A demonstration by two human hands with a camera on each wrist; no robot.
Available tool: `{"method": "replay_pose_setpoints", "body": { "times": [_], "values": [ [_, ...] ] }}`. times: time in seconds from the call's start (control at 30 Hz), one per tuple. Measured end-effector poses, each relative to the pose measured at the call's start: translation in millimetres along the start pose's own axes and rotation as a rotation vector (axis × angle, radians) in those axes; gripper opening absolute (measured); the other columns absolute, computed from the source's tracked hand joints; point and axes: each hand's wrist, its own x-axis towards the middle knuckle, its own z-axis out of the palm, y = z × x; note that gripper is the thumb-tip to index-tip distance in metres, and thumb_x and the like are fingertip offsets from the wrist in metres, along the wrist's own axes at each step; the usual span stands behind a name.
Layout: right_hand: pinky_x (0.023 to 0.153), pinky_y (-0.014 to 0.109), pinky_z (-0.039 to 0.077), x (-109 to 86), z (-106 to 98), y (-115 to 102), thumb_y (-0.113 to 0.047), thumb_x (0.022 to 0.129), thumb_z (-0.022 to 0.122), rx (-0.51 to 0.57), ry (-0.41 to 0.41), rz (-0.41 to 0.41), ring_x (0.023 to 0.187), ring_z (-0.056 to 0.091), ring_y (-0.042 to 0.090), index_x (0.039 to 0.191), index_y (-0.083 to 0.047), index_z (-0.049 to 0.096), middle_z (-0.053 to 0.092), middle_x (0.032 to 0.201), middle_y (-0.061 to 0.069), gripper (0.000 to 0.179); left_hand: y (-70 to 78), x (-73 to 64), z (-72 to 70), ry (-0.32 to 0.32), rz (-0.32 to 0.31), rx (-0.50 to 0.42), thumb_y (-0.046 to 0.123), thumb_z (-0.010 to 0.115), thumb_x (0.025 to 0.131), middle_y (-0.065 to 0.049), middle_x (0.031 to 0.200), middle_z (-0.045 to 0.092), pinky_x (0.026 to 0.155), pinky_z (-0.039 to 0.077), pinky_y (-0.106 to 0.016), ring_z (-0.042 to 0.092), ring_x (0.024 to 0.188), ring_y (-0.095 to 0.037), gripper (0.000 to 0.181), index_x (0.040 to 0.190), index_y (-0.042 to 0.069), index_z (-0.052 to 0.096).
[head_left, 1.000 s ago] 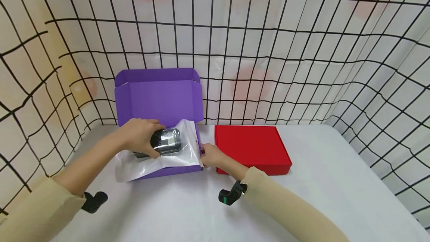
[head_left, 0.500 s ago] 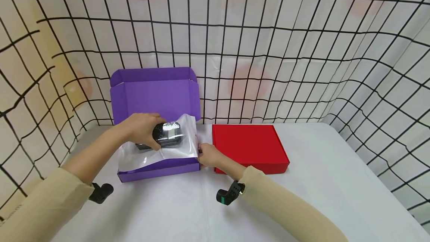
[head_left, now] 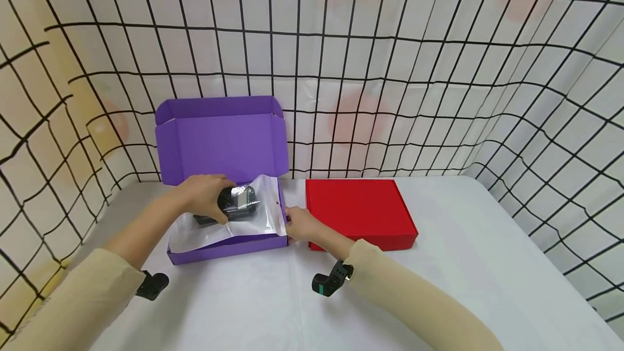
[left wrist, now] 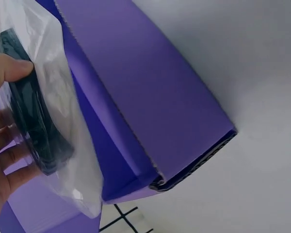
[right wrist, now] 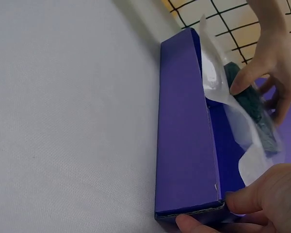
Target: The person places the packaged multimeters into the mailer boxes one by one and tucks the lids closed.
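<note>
A purple cardboard box (head_left: 229, 249) stands with its lid (head_left: 221, 148) raised at the back. My left hand (head_left: 205, 198) grips a dark device (head_left: 240, 202), sealed in a clear and white plastic bag (head_left: 270, 199), over the box's opening. In the left wrist view, the thumb lies on one side of the wrapped device (left wrist: 31, 104) and the fingers on the other. At the box's right front corner, my right hand (head_left: 301, 224) pinches the side wall. The right wrist view has that thumb inside the edge and a finger outside. The device's underside is hidden.
To the right of the purple box lies a closed red box (head_left: 361, 213), close to my right hand. A black wire grid (head_left: 312, 75) encloses the back and both sides of the white table (head_left: 253, 302).
My left hand has lifted the bagged device a little, then lowered it; the bag's front edge has drawn back behind the box's front wall. My right hand keeps hold of the corner.
</note>
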Motion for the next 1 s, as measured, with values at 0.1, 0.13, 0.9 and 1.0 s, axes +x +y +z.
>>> {"method": "replay_pose_setpoints", "body": {
  "times": [0.1,0.13,0.9,1.0],
  "values": [
    [0.06,0.031,0.056,-1.3,-0.8,-1.1,0.007,0.086,0.051,-0.003,0.004,-0.007,0.086,0.066,0.03,0.118,0.006,0.054,0.06,0.114,0.023,0.032,-1.9,0.8,3.2,0.003,-0.003,0.003,0.038,0.078,0.058,-0.022,0.124,0.055,0.083,0.045,-0.057,0.054,0.108,-0.042,0.077,0.123,0.003,0.056],
    [0.06,0.031,0.056,-1.7,-1.1,-1.2,0.007,0.086,0.05,-0.01,0.004,-0.01,0.085,0.066,0.029,0.117,0.005,0.054,0.06,0.113,0.022,0.031,-2.4,1.0,4.2,0.001,-0.007,0.005,0.039,0.078,0.058,-0.022,0.124,0.054,0.083,0.045,-0.057,0.054,0.108,-0.042,0.077,0.123,0.003,0.056],
    [0.065,0.035,0.055,0.8,2.4,-1.1,0.002,0.089,0.054,-0.029,-0.004,0.016,0.078,0.065,0.028,0.133,0.007,0.041,0.057,0.119,0.024,0.046,-0.9,10.2,22.4,-0.02,-0.021,0.066,0.044,0.079,0.055,-0.012,0.11,0.06,0.077,0.048,-0.051,0.059,0.095,-0.031,0.078,0.119,0.004,0.058],
    [0.064,0.035,0.055,1.4,2.3,-0.6,0.002,0.089,0.054,-0.036,0.0,0.014,0.074,0.065,0.027,0.137,0.006,0.037,0.056,0.121,0.025,0.051,-0.1,10.7,21.8,-0.023,-0.017,0.064,0.043,0.079,0.057,-0.014,0.112,0.059,0.077,0.048,-0.051,0.059,0.097,-0.033,0.078,0.12,0.004,0.058]
  ]
}}
